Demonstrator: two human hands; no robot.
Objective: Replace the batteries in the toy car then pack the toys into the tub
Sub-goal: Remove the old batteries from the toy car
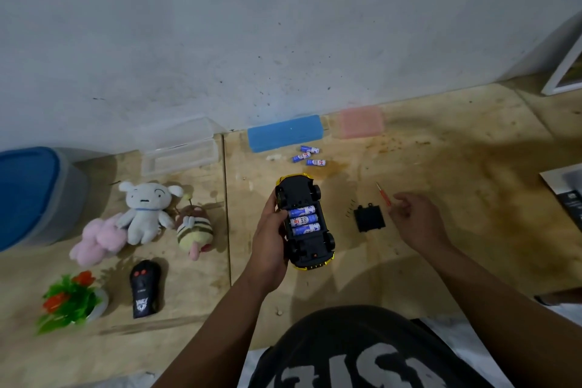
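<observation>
On the wooden floor [441, 167], the left hand [271, 230] had its fingers [282, 216] curled around the upturned toy car [304, 222], gripping its side. Its long axis ran toward the wall, tilted slightly, with three batteries [304, 220] lying crosswise in the open bay. The right hand [415, 220] hovered loosely open, holding nothing, beside the black cover [369, 218] and red screwdriver [383, 194]. Four loose batteries [308, 156] lay beyond. At far left the tub [34, 195] was cut off by the frame; bare floor lay to the right.
</observation>
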